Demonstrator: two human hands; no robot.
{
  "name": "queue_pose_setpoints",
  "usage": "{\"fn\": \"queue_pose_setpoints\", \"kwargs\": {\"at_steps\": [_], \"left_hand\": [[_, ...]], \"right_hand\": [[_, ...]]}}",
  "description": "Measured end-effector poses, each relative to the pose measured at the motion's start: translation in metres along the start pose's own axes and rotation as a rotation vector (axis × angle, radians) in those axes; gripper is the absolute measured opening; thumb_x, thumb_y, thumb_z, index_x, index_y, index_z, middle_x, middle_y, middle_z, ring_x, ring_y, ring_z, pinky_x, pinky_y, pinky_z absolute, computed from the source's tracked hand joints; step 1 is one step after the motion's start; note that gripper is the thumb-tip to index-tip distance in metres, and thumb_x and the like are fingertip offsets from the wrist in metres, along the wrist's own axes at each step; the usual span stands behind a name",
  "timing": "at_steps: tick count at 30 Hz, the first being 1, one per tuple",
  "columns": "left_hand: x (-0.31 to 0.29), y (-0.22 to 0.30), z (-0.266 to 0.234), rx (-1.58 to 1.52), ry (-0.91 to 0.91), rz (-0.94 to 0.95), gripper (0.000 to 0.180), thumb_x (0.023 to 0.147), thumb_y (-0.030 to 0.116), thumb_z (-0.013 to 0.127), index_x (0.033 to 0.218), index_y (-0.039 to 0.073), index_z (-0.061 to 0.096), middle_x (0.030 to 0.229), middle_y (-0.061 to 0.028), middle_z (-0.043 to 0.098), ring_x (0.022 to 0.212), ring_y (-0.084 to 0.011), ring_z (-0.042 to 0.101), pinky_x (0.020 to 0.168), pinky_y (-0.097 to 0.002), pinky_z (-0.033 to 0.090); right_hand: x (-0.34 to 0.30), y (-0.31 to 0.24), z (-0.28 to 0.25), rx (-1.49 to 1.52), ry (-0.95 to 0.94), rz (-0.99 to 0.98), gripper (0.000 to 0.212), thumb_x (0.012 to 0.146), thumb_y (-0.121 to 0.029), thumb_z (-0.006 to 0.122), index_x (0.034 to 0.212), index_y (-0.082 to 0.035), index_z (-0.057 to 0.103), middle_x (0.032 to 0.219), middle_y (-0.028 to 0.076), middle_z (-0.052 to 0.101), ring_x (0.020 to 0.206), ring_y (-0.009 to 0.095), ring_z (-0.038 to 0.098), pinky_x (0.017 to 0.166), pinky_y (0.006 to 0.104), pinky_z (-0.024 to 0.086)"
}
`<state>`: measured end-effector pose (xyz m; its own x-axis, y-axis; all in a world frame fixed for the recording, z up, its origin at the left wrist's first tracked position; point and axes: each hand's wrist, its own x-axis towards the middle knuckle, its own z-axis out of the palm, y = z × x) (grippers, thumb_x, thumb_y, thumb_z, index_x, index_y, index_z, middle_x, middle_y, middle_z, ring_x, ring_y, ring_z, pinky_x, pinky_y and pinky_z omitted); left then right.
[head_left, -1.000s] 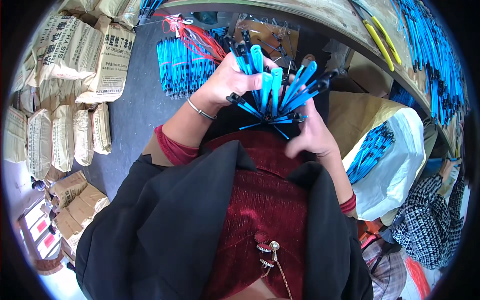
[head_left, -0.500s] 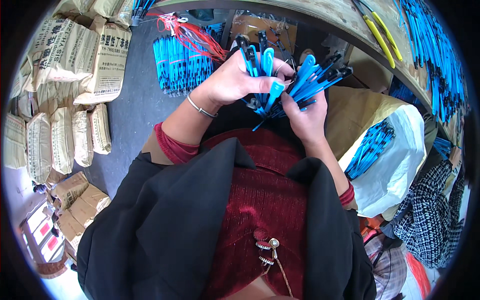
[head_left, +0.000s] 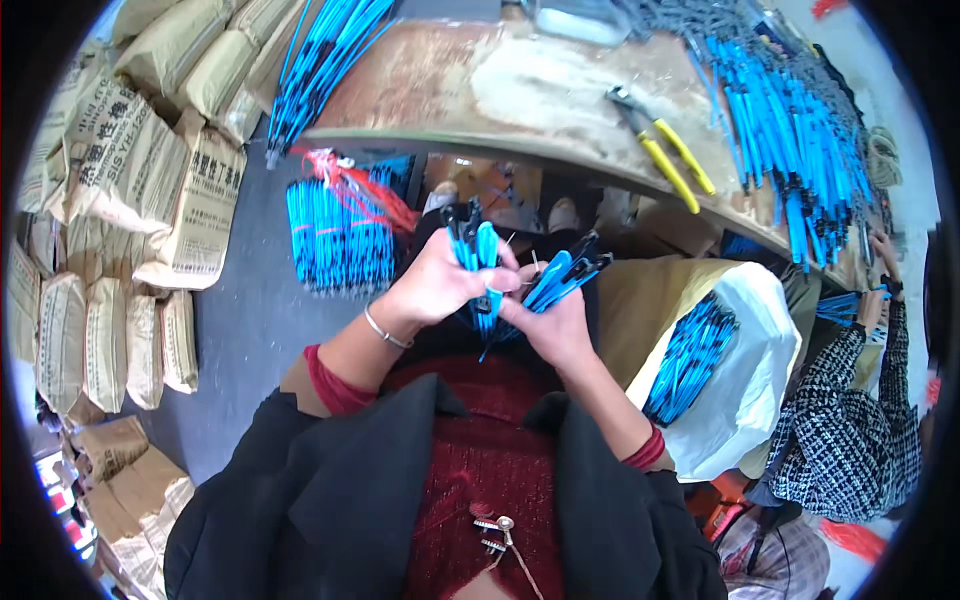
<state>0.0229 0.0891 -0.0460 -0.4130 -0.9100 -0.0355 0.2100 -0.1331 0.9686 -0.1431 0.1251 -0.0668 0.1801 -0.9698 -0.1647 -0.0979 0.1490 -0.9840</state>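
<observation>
In front of my lap I hold slim blue strips with black ends, gathered in a bunch. My left hand (head_left: 440, 280) is closed round the left part of the bunch (head_left: 487, 245), thumb pressed across it. The right part (head_left: 553, 283) fans out to the upper right, gripped by my right hand (head_left: 560, 325). My two thumbs nearly meet between them. A thin pale strand shows beside the fingers; its path is too fine to follow. Most of my fingertips are hidden behind the strips.
The wooden workbench (head_left: 420, 75) ahead carries yellow-handled pliers (head_left: 665, 160) and piled blue strips (head_left: 800, 150). Tied bundles (head_left: 340, 235) and red string (head_left: 385, 200) lie left. A lined sack (head_left: 755, 370) of strips stands right. Paper sacks (head_left: 190, 215) line the left; a co-worker (head_left: 845, 410) sits right.
The view has tilted up, showing more of the workbench, and the pliers appear further left. Both hands keep their hold on the strips, drawn slightly closer together. The co-worker's hands have come into view.
</observation>
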Motion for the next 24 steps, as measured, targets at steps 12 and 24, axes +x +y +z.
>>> {"fn": "queue_pose_setpoints", "kwargs": {"at_steps": [12,24], "left_hand": [[0.030,0.047,0.024,0.199,-0.159,0.072,0.030,0.071,0.014,0.074,0.094,0.001,0.059,0.091,-0.0057,0.061,0.085,-0.0159,0.057,0.076,-0.0308,0.046],[0.296,0.145,-0.035,1.227,-0.103,0.573,0.029,0.075,0.013,0.065,0.103,0.007,0.062,0.096,-0.0090,0.061,0.083,-0.0224,0.060,0.074,-0.0332,0.049]], "right_hand": [[0.022,-0.013,-0.042,0.267,-0.083,-0.314,0.022,0.069,-0.002,0.073,0.074,-0.002,0.052,0.079,0.007,0.062,0.073,0.011,0.057,0.065,0.0274,0.048],[0.043,0.023,-0.067,0.307,-0.187,-0.205,0.021,0.068,0.002,0.073,0.078,-0.003,0.056,0.091,0.015,0.065,0.078,0.017,0.061,0.069,0.0305,0.049]]}}
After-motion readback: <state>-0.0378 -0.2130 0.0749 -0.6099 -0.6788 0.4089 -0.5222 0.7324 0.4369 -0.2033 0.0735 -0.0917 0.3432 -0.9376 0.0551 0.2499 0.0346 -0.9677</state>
